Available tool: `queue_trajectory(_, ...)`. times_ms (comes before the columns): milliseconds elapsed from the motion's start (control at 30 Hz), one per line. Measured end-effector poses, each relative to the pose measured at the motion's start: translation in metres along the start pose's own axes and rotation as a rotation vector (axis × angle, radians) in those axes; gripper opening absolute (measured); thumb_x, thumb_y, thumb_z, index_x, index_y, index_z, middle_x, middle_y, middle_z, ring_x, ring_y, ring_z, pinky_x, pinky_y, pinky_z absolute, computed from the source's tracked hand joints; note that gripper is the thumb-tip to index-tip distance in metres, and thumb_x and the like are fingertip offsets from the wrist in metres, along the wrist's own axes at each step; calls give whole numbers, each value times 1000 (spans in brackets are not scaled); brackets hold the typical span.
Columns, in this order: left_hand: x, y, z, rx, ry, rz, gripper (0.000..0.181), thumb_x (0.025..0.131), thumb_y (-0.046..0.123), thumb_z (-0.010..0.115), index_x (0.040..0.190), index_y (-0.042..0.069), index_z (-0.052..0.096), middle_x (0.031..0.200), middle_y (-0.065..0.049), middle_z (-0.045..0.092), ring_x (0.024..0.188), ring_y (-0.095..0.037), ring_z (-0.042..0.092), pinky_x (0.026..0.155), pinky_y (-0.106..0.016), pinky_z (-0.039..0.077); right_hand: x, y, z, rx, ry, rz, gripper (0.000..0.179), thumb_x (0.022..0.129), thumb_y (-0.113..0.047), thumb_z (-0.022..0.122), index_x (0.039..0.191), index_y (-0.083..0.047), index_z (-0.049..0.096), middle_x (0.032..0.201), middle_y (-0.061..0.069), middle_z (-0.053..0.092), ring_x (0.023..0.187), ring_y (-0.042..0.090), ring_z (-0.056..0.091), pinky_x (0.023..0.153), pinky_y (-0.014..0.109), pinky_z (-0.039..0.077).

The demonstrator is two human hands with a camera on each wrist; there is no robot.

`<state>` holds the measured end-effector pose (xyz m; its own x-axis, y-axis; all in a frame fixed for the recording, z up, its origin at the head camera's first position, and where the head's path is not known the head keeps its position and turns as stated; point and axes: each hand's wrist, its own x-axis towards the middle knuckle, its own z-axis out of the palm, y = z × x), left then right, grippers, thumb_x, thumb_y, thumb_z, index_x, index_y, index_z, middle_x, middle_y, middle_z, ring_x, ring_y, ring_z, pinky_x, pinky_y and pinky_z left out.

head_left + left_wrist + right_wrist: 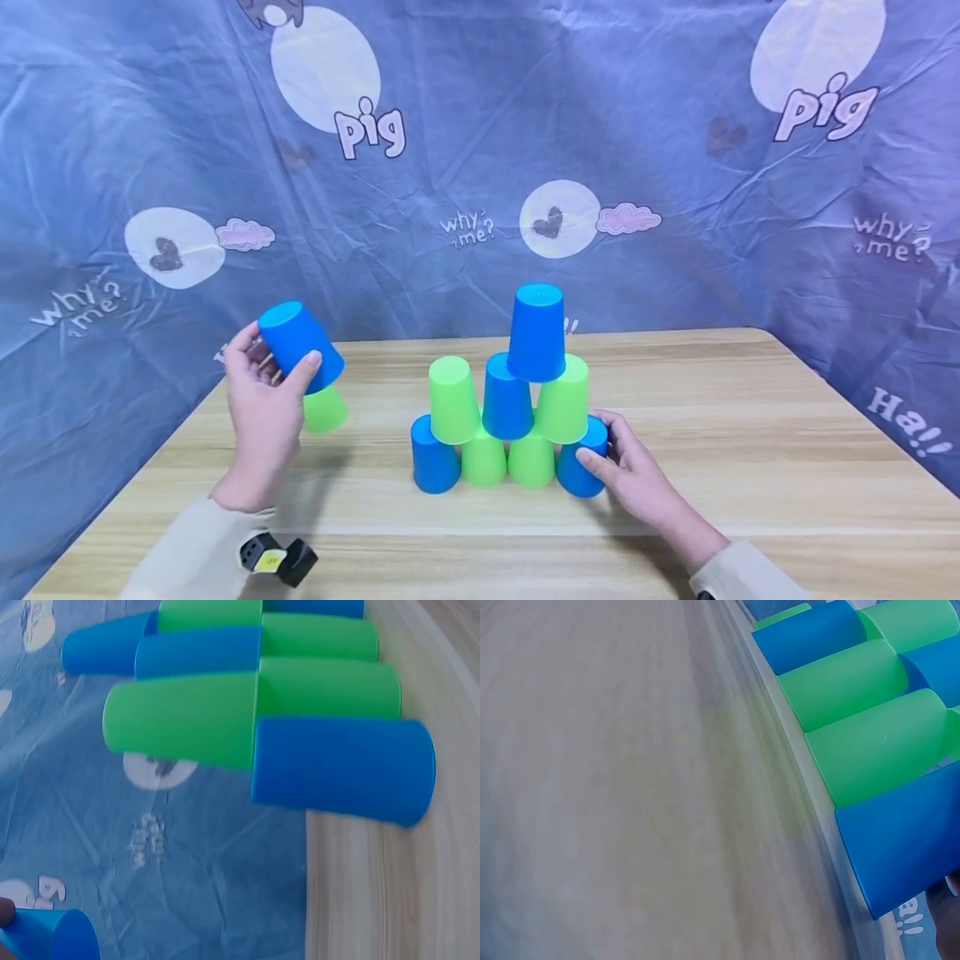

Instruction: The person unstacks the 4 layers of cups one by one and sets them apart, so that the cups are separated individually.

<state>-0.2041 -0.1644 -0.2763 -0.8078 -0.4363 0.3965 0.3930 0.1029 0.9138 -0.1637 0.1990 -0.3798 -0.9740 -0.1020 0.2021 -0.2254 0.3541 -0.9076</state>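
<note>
My left hand (266,408) holds a tilted, upside-down blue cup (302,346) in the air, thumb on its near side. Partly hidden below that cup is a green cup (326,409) on the table. My right hand (637,471) grips the blue cup (582,462) at the right end of a stack's bottom row, thumb in front and fingers behind. Between this cup and another blue cup (435,458) are two green cups. Above them sit a green cup (453,400), a blue cup (507,400) and another green cup (566,404). A single blue cup (537,333) tops the right side.
The stack stands upside down on a wooden table (375,542). Behind and beside the table hangs a blue printed cloth (450,108). A black device (277,558) is strapped on the left sleeve.
</note>
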Motion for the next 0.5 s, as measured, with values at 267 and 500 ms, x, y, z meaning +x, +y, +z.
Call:
queue_trajectory(267,11,4,-21,-56,136,3,63,81,-1,66,133,18,36,124,-4,45,111,-21,45,103,-44,34,0,0,-1,-7,-4,8,47,94,-21,53,133,-4,32,135,19,42,127,39,39,102,57,32)
queue_trajectory(500,16,4,-38,-14,220,31,63,81,3,67,134,20,35,127,-2,43,114,-18,43,105,-37,31,0,1,0,-10,-11,17,47,95,-23,53,133,-5,32,135,19,42,127,39,39,102,58,31)
